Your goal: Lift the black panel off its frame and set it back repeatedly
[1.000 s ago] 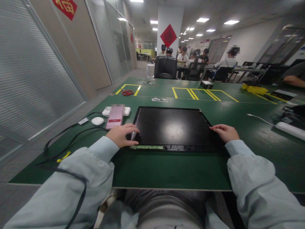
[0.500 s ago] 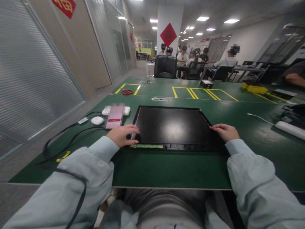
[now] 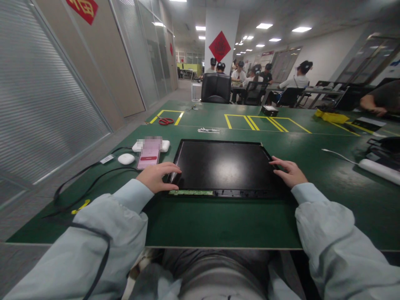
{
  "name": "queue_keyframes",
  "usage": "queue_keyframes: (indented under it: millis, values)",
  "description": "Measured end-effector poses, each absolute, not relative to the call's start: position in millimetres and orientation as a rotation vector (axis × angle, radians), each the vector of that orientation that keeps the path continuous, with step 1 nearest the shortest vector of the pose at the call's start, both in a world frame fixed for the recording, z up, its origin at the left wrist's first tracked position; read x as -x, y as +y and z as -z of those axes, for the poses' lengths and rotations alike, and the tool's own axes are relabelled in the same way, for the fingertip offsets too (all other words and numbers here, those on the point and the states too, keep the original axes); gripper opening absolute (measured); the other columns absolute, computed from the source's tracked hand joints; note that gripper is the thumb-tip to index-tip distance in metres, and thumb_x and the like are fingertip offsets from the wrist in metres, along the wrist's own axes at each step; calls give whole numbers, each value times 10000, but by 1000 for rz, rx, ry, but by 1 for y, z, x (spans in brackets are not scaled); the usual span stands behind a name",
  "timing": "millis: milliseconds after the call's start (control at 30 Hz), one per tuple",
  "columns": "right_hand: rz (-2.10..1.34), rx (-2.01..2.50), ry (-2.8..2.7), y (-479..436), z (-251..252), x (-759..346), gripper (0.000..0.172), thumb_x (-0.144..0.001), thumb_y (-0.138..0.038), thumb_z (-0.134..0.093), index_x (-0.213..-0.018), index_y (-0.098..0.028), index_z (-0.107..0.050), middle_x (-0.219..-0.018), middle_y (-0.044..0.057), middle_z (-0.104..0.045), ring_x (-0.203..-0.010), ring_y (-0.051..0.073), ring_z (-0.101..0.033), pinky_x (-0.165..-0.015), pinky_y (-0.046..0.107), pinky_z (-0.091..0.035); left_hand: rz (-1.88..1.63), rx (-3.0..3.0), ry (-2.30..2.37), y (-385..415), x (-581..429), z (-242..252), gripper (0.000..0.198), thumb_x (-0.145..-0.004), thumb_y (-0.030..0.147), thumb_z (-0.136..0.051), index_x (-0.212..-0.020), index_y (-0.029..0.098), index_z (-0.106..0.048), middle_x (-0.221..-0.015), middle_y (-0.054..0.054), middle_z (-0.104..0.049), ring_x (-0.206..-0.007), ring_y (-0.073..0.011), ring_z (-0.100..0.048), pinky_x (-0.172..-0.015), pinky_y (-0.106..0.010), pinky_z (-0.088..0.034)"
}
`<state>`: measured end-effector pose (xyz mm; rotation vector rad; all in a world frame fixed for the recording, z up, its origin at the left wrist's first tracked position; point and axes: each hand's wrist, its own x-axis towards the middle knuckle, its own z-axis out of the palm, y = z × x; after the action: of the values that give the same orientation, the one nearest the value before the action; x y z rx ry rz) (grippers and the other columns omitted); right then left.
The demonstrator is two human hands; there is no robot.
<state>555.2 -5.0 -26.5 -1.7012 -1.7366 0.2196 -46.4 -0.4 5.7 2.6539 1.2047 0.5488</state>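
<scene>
A flat black display panel (image 3: 221, 162) lies on the green table, with a thin green circuit strip (image 3: 192, 193) along its near edge. My left hand (image 3: 158, 177) rests at the panel's left edge, thumb and fingers spread apart, fingertips over the frame. At the opposite edge is my right hand (image 3: 290, 172), its fingers parted and the tips touching the frame on the right side. Neither hand is wrapped round the panel. Its underside is hidden.
Left of the panel lie a phone (image 3: 148, 156), a white rounded case (image 3: 126, 158) and a black cable (image 3: 90, 179). Red-handled scissors (image 3: 166, 121) and small pale pieces (image 3: 208, 130) lie beyond. A white bar with a cord (image 3: 379, 170) is at right. People sit in the background.
My right hand has gone from pinching the panel's right edge to parted fingers, shifting slightly up and left along it. My left hand stays at the left edge.
</scene>
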Motion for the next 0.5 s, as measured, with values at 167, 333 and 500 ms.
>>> queue_keyframes:
  millis: [167,333,500]
  values:
    - [-415,1804,-1869,1,26,-544,447,-926,-493,-702,-1316,-386,-892,-1588,25,-750,-1695,398,-471,-1389,660,-360,-563,-2668,1187,8,46,3,554,-890,651,-872,-1284,262,-861,-1368,-135,-826,-1218,-355,-816,-1099,-469,-646]
    - [-349,1858,-1934,1,25,-542,431,-946,-502,-678,-1303,-385,-891,-1575,43,-755,-1685,417,-478,-1359,787,-314,-627,-2705,1178,16,47,13,533,-848,630,-901,-1225,254,-879,-1430,-164,-784,-1254,-374,-796,-1137,-512,-636]
    - [-296,1843,-1869,1,24,-541,316,-893,-440,-734,-1145,-396,-921,-1442,15,-827,-1549,381,-650,-1362,728,-358,-528,-2731,1231,10,45,14,468,-936,614,-811,-1275,297,-867,-1435,-117,-800,-1233,-332,-816,-1029,-421,-674]
